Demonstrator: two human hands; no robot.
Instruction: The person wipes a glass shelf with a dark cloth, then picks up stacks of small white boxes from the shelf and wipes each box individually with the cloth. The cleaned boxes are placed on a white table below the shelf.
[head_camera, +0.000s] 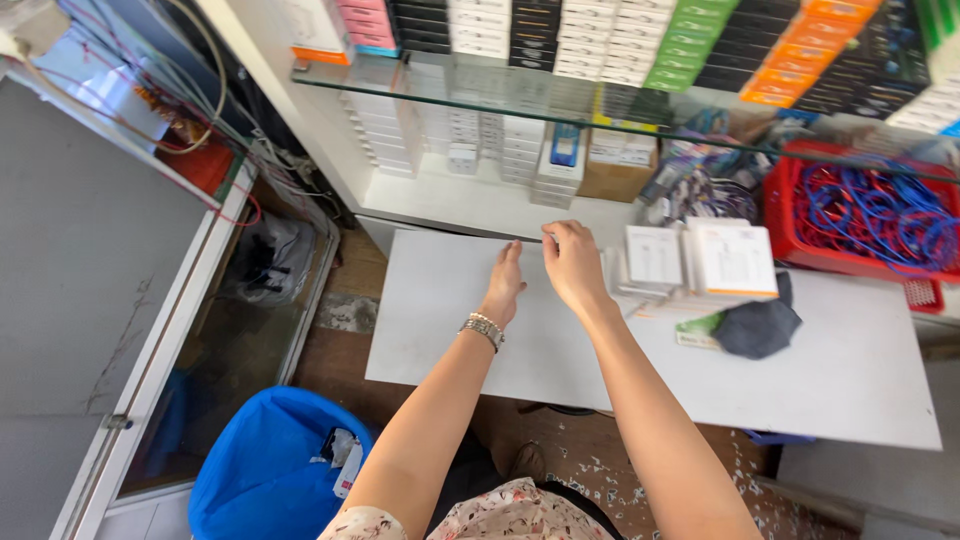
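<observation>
— Nearest?
— Blue bin (265, 470), near left. Farther, both hands rest on the white counter (440, 330).
— Grips?
— Left hand (503, 287) flat, fingers loose, holding nothing. Right hand (572, 263) pinches at the far edge; what, I cannot tell. White boxes (700, 262) lie just right.

Both forearms are bare, with no sleeves showing. The left hand (505, 285) has a silver metal bracelet (483, 329) at its wrist. A pale floral garment (480, 518) covers the torso.
</observation>
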